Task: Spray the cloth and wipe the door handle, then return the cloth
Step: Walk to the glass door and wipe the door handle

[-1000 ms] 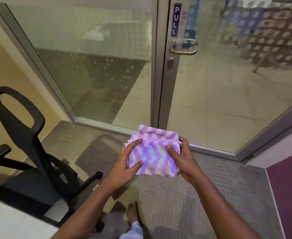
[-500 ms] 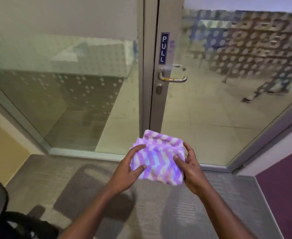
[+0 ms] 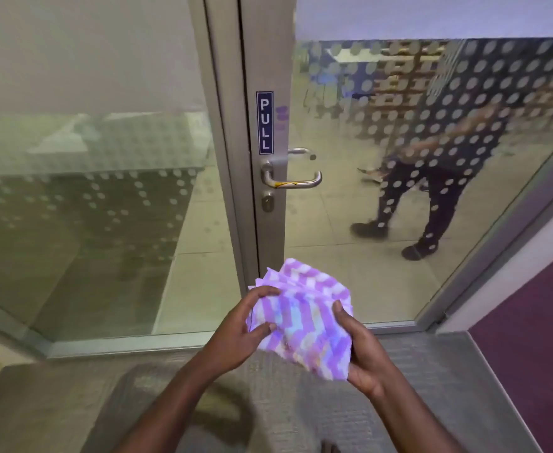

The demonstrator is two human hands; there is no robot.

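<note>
A folded purple-and-white zigzag cloth (image 3: 304, 318) is held in front of me at waist height, between both hands. My left hand (image 3: 239, 331) grips its left edge with the thumb on top. My right hand (image 3: 363, 351) holds its right side from below. The steel lever door handle (image 3: 296, 181) sits on the door frame above the cloth, well apart from it, with a yellowish smear on its bar. A keyhole (image 3: 268, 201) lies just under the handle. No spray bottle is in view.
A blue PULL sign (image 3: 264, 122) is fixed above the handle. The glass door (image 3: 350, 240) has dotted frosting, and a person (image 3: 431, 178) walks behind it. A fixed glass panel (image 3: 89, 207) stands at the left. Grey carpet (image 3: 72, 403) covers the floor; a purple wall (image 3: 536, 338) is at the right.
The view has come closer to the door and the handle now sits lower and larger. The black chair has left the view. The cloth stays between both hands, slightly more bunched.
</note>
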